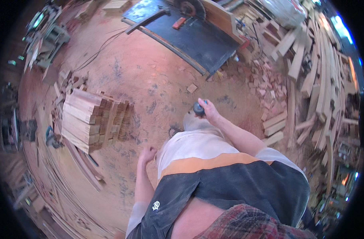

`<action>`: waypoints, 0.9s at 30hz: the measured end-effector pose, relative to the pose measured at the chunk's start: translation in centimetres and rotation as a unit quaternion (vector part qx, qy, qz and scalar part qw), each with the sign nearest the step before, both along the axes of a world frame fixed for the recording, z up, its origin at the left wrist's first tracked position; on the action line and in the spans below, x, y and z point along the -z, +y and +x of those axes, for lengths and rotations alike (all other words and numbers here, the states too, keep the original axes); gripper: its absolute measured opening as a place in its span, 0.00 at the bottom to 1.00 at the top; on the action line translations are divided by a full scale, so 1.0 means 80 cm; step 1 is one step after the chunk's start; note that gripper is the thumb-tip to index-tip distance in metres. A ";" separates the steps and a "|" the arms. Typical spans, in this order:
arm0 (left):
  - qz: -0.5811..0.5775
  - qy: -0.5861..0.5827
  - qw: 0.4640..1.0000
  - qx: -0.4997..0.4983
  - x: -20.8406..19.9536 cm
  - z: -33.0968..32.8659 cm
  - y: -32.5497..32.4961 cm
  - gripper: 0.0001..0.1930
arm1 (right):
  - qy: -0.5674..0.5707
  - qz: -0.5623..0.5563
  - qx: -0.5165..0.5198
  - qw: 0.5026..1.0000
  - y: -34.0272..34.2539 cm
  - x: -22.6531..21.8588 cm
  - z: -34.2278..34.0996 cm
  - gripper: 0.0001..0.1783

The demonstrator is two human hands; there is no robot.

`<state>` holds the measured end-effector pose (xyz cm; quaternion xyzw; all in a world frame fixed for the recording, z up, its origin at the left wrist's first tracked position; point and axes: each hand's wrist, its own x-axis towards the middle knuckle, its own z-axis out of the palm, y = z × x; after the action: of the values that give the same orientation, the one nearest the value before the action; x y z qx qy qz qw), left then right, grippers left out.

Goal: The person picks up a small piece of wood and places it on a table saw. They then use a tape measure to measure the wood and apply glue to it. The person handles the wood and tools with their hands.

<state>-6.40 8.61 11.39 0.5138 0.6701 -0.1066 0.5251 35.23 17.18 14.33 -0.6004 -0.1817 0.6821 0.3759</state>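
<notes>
My right hand [207, 110] is out in front of my body at waist height, its fingers wrapped round a dark, rounded, palm-sized object that looks like a tape measure [198, 108]. Low at my left side hangs my left hand [149, 154], with its fingers curled in and nothing visible in them. It is close to my light shirt and touches no wood. To the left on the dusty floor stands a neat stack of cut wooden pieces [80, 115]. Ahead is a dark saw table [190, 38] with a large round blade [192, 8] and a small reddish block [178, 23] on it.
Long boards [323, 75] lean and lie in a pile along the right. Small offcuts [269, 85] are heaped near the table's right corner. A cable [96, 53] crosses the floor at the far left. Long strips [58, 175] lie at the left, beside a blue-handled tool [51, 137].
</notes>
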 end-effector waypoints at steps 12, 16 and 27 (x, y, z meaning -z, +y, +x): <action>0.267 -0.121 0.947 0.130 -0.063 0.214 0.482 0.26 | -0.016 0.040 0.105 0.994 0.213 0.006 0.008 0.27; 0.293 -0.112 0.930 0.190 -0.040 0.271 0.592 0.26 | -0.012 0.015 0.145 0.989 0.280 0.008 0.035 0.25; 0.447 -0.092 0.829 0.324 -0.015 0.404 0.845 0.28 | 0.011 0.035 0.278 0.960 0.361 -0.022 0.043 0.24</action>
<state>25.91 76.21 12.55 0.8872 0.3885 0.0883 0.2327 38.71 46.09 16.08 -0.6063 -0.0273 0.5503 0.5734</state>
